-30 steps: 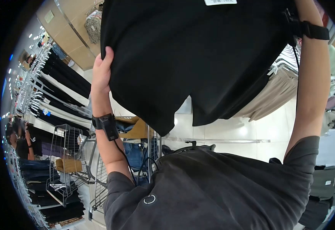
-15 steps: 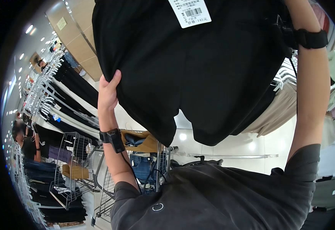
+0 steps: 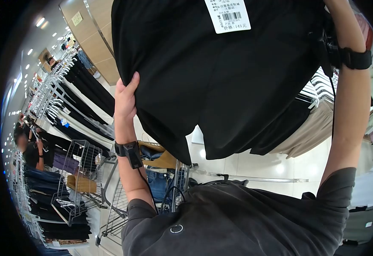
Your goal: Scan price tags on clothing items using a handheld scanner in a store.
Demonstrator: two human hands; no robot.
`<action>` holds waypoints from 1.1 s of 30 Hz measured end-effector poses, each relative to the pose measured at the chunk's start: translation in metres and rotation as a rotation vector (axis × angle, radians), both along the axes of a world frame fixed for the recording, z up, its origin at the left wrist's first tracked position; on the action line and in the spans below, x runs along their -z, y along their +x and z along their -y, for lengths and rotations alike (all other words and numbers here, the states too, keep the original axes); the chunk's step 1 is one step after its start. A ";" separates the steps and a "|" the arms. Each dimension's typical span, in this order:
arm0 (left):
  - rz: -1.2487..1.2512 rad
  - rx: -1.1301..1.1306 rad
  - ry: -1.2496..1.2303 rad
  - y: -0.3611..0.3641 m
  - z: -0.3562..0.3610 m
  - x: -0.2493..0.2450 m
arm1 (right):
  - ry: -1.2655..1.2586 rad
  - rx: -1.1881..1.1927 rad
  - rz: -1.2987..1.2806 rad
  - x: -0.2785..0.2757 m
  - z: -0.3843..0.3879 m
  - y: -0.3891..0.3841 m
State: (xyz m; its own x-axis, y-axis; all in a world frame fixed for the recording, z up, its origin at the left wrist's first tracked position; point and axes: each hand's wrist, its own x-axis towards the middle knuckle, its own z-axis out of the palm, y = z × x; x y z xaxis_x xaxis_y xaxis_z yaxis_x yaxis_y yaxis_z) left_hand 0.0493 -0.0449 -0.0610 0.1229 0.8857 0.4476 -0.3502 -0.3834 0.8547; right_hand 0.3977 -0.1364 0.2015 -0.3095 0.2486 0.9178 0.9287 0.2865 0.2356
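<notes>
A pair of black shorts (image 3: 237, 94) is held up in front of me, filling the upper middle of the view. A white price tag (image 3: 228, 16) with a barcode hangs on their front near the top. My left hand (image 3: 126, 97) grips the left edge of the shorts, thumb in front and the other fingers hidden behind the cloth. On the right my forearm reaches up past the shorts, and my right hand lies beyond the top edge, out of sight.
Shopping carts (image 3: 82, 170) with clothes stand at lower left; folded jeans (image 3: 158, 183) lie in the nearer one. Racks of hanging trousers (image 3: 88, 81) line the left, where another person (image 3: 35, 149) stands. Beige trousers (image 3: 308, 132) hang behind the shorts at right.
The shorts and tag have shifted slightly right in view, and the leg hems have swung a little left. My left hand keeps its grip on the same edge.
</notes>
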 end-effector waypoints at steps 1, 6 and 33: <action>-0.004 0.006 -0.005 0.000 0.000 0.002 | -0.010 -0.026 -0.029 0.004 -0.001 0.000; -0.249 -0.026 -0.099 0.016 0.014 0.031 | -0.130 0.134 -0.009 0.030 0.002 0.011; -1.240 -1.236 -0.848 -0.163 0.307 0.364 | -0.063 -0.071 0.056 0.068 -0.026 -0.040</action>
State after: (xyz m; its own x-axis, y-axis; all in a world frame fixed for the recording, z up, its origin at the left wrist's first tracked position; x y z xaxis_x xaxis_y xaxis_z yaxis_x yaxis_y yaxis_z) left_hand -0.1135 -0.3517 -0.4245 -0.7767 0.6229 0.0939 0.5930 0.6727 0.4426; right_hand 0.3574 -0.1103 0.1335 -0.3791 0.2812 0.8816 0.8912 0.3674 0.2660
